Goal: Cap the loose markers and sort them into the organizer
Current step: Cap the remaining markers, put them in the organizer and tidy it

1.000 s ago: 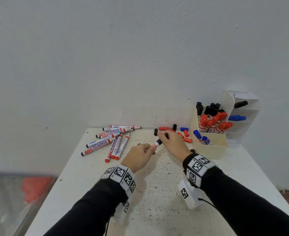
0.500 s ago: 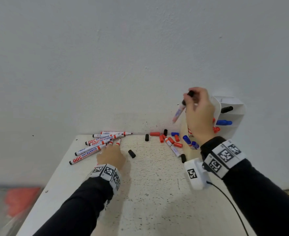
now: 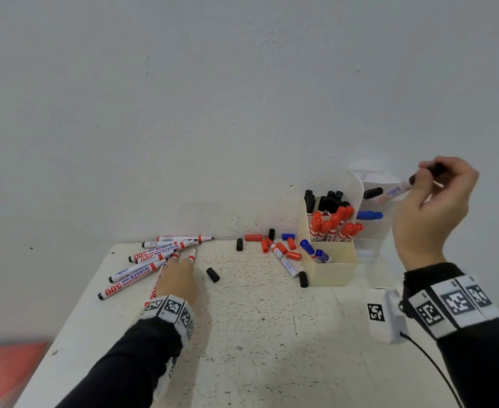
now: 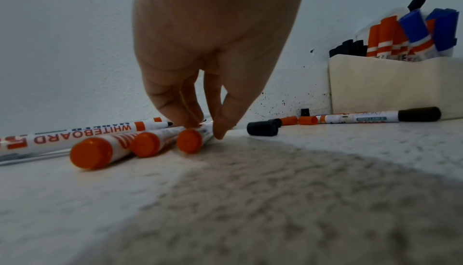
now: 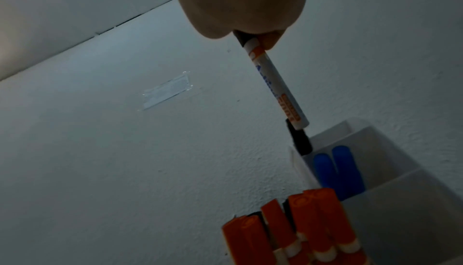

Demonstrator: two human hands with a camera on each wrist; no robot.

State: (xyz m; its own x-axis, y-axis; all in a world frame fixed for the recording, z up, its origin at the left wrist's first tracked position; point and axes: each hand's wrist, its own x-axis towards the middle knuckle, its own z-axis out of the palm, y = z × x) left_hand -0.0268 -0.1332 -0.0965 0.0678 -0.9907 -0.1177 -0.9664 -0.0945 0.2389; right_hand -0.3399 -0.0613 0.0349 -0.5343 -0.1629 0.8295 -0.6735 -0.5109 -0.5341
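black-capped marker point(image 3: 397, 190) pinched in right hand point(image 3: 436, 207) over organizer point(image 3: 333, 270), left hand point(image 3: 177, 278) pinching red-ended marker point(image 4: 190, 140) on table point(image 3: 272, 334)

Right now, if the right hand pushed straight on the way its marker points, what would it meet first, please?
Probably the black marker lying in the top slot of the white rack: the held marker in the right hand aims at its cap. Depth is unclear; it might slip in beside.
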